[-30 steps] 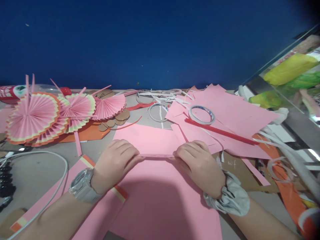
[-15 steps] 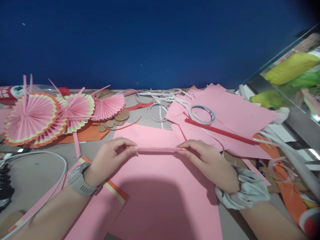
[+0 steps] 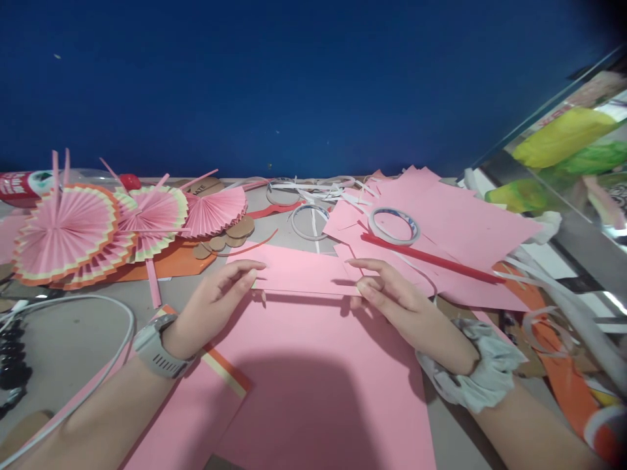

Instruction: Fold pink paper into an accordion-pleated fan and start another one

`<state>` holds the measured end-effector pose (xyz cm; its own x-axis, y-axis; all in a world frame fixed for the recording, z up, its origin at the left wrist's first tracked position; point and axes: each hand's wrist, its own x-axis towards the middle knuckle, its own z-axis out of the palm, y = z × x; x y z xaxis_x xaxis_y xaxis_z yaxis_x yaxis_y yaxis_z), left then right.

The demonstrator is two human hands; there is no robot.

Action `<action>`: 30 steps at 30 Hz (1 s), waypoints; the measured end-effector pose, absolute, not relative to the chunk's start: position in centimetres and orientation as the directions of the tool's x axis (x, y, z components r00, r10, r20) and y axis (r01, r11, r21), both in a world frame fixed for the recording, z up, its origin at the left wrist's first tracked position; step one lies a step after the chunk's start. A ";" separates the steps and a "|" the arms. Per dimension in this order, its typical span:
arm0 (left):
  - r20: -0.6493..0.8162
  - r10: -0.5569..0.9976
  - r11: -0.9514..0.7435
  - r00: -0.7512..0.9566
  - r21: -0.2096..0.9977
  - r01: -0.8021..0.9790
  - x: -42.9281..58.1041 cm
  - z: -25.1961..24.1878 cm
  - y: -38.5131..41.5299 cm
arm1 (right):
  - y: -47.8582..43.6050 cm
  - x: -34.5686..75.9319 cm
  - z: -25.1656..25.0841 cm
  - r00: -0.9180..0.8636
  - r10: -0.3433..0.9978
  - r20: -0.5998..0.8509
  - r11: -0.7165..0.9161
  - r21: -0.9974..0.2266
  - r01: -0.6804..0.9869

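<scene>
A large pink paper sheet (image 3: 318,378) lies on the table in front of me. Its far edge is raised as a wide flap (image 3: 304,274). My left hand (image 3: 215,300), with a watch on its wrist, pinches the flap's left end. My right hand (image 3: 396,300), with a grey scrunchie on its wrist, pinches the right end between thumb and fingers. Under my left forearm lies a pink strip with orange and cream borders (image 3: 220,369).
Pleated pink paper fans (image 3: 63,228) lie far left, with cardboard discs (image 3: 230,232) beside them. Beyond the hands are tape rings (image 3: 394,225) (image 3: 309,220), a red strip (image 3: 431,258) and a pile of pink sheets (image 3: 465,222). A white cable (image 3: 98,307) loops at left. A blue wall stands behind.
Both hands stopped pressing a narrow fold flat and lifted the sheet's far edge. The fold opened into a wider flap, and the hands moved slightly away from me.
</scene>
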<state>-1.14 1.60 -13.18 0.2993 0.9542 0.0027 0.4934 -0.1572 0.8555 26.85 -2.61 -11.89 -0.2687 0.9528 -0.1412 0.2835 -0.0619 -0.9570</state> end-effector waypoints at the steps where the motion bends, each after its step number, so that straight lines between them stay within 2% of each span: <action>1: -0.007 0.956 -0.138 0.293 0.871 0.471 -1.0 -13.0 1.5 | -2.7 26.8 -12.0 -0.260 0.957 -0.132 -0.057 -0.959 0.276; 6: -0.091 0.945 -0.028 0.314 0.935 0.353 -0.8 -12.6 1.3 | -2.9 26.3 -12.8 -0.183 0.978 -0.101 -0.040 -0.949 0.313; 12: -0.067 0.943 -0.045 0.326 0.945 0.325 -0.8 -13.0 1.3 | -3.0 25.9 -13.4 -0.083 0.993 -0.087 -0.044 -0.903 0.427; 19: -0.019 0.939 -0.094 0.343 0.946 0.311 -0.8 -13.1 1.2 | -3.0 25.8 -13.5 -0.072 0.995 -0.067 -0.028 -0.894 0.448; 30: 0.103 0.937 -0.277 0.334 0.801 0.530 -0.9 -13.7 0.7 | -3.2 25.6 -13.8 -0.084 0.994 -0.075 -0.027 -0.880 0.473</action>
<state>-0.85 0.68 -13.66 0.3336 0.9370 0.1033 0.5305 -0.2771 0.8011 25.63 -3.25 -13.84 -0.0839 0.9936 -0.0752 0.4734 -0.0266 -0.8805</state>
